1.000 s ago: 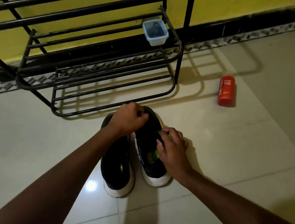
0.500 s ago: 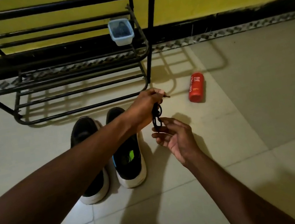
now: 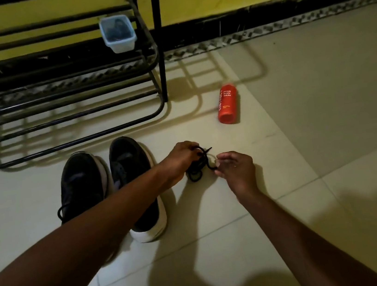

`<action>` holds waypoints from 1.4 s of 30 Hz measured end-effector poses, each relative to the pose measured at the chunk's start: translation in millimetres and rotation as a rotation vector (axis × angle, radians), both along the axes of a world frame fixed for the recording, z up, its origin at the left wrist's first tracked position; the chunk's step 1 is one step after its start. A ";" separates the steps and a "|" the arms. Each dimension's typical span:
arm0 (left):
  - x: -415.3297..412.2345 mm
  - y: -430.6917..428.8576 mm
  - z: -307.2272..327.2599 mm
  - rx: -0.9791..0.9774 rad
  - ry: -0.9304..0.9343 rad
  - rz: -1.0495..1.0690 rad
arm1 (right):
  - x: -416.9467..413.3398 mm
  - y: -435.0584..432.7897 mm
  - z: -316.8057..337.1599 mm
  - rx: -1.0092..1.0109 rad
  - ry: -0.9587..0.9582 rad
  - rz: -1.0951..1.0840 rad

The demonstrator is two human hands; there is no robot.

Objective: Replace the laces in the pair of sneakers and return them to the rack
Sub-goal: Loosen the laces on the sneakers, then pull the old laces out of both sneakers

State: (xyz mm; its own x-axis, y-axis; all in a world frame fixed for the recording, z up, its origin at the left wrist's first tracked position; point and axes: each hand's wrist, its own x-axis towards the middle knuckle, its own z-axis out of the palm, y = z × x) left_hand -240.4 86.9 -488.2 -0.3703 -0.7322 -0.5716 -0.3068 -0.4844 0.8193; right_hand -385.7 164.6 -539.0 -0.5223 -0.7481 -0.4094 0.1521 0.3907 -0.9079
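Two black sneakers with white soles stand side by side on the tiled floor, the left sneaker [image 3: 80,182] and the right sneaker [image 3: 132,165], toes toward the black metal rack [image 3: 71,125]. Just right of the shoes, a bundled black lace [image 3: 197,169] rests low over the floor. My left hand [image 3: 178,162] grips the top of the bundle, my forearm crossing over the right sneaker. My right hand [image 3: 236,170] pinches a loop of the same lace from the right side. A loose lace end hangs from the left sneaker's side.
A small clear plastic tub [image 3: 118,34] with dark contents sits on the rack's middle shelf. An orange body-wash bottle [image 3: 227,103] lies on the floor right of the rack. A yellow wall with a dark skirting runs behind. My toes show at the bottom edge.
Both hands left the right sneaker, pulling the black lace away to its right, then lowered it to the floor. My right hand went from open beneath the lace to pinching it.
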 end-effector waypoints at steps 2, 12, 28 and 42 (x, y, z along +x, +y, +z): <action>6.6 0.2 -2.8 -0.068 -0.029 -0.063 | -1.0 2.4 -7.4 -0.001 0.080 0.050; 7.2 3.7 -6.3 -0.695 -0.606 -0.464 | -2.5 4.9 -16.5 -0.082 0.520 0.193; 16.1 27.0 6.7 -0.565 -0.452 -0.403 | 0.9 24.2 8.6 -0.158 0.633 0.164; 139.3 73.5 37.3 -0.881 -0.640 -0.036 | 112.0 15.9 38.0 -0.300 0.547 0.440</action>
